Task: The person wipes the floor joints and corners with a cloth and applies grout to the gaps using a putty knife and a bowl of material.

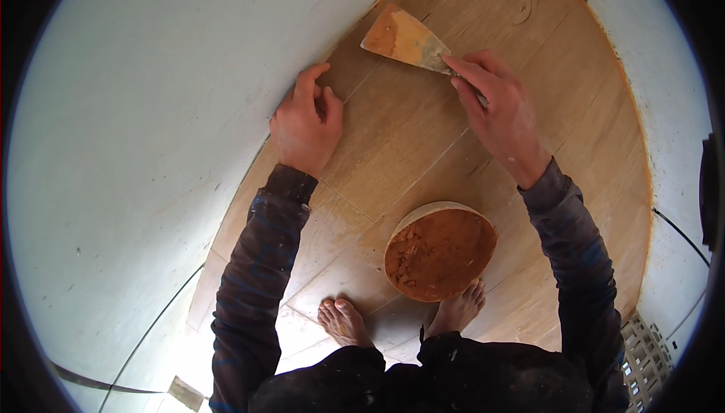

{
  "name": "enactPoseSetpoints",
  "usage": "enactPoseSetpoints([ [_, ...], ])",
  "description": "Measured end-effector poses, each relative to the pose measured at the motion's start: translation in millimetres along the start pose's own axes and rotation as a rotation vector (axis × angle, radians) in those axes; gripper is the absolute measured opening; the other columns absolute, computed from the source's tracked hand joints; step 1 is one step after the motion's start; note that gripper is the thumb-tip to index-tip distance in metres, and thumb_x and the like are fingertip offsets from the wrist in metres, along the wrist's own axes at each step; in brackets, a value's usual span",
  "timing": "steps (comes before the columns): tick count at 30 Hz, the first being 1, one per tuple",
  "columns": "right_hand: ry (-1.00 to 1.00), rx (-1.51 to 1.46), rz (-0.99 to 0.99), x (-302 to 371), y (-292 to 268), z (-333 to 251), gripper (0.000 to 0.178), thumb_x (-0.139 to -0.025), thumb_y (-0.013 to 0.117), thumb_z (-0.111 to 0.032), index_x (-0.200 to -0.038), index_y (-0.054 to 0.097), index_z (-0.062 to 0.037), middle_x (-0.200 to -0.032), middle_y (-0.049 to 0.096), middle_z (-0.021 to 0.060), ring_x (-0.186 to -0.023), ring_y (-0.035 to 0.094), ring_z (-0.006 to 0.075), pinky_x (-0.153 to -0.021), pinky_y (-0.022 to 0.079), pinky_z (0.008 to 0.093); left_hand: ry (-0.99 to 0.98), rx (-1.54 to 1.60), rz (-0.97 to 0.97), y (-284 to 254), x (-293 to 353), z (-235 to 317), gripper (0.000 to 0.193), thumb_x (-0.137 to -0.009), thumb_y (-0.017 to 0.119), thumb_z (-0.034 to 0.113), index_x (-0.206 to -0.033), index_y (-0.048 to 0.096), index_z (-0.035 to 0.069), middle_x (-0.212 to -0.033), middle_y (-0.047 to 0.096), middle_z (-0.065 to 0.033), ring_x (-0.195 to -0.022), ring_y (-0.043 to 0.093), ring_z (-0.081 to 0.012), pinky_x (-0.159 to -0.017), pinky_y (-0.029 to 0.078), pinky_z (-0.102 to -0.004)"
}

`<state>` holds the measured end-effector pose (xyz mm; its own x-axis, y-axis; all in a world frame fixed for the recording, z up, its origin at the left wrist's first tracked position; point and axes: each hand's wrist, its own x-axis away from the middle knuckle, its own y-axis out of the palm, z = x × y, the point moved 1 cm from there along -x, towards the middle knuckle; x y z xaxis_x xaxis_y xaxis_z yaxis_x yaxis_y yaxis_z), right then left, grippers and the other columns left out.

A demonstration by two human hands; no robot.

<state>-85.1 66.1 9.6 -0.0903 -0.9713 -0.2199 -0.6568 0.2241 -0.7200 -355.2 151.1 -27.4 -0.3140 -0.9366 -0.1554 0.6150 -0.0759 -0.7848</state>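
My right hand (501, 108) grips a putty knife (405, 38) by its handle, which the fingers mostly cover. Orange-brown paste is smeared on its wide blade, which points left toward the wall joint and is held over the floor. Beside the left wall, at the line where it meets the floor, is my left hand (308, 122). Its index finger reaches forward and the thumb stands apart; the other fingers are curled and partly hidden, and I see nothing held. Between my forearms, a round tub (441, 251) of orange-brown paste stands near my feet, lumpy on its left side.
A white wall (151, 111) rises on the left, another wall (642, 28) on the right. Orange paste lines the edges of the wood-look plank floor (393, 149). Dark cables (155, 321) run at lower left; a beige plastic crate (644, 349) stands at lower right.
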Motion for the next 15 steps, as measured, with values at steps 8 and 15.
enactPoseSetpoints([
  [8, 0.018, 0.147, -0.029, -11.8, 10.0, -8.9, 0.026, -0.094, 0.07, -0.005, -0.12, 0.076, -0.007, -0.104, 0.069, 0.0087, -0.09, 0.069, 0.0321, -0.074, 0.057, 0.0423, 0.017, 0.064, 0.052, 5.8, 6.3, -8.1, 0.03, -0.094, 0.069, 0.005, -0.124, 0.069, 0.01, -0.071, 0.061, -0.0002, -0.055, 0.056, -0.0112, -0.055, 0.048, -0.0286],
  [15, 0.027, 0.25, -0.032, -19.0, 10.3, -21.3, 0.026, -0.093, 0.07, -0.006, -0.118, 0.076, -0.0076, -0.102, 0.068, 0.0072, -0.092, 0.069, 0.0301, -0.073, 0.058, 0.0433, 0.019, 0.039, 0.086, 8.7, 5.6, -8.2, 0.03, -0.093, 0.07, 0.004, -0.122, 0.069, 0.009, -0.071, 0.06, 0.0009, -0.054, 0.054, -0.0097, -0.054, 0.047, -0.0274],
])
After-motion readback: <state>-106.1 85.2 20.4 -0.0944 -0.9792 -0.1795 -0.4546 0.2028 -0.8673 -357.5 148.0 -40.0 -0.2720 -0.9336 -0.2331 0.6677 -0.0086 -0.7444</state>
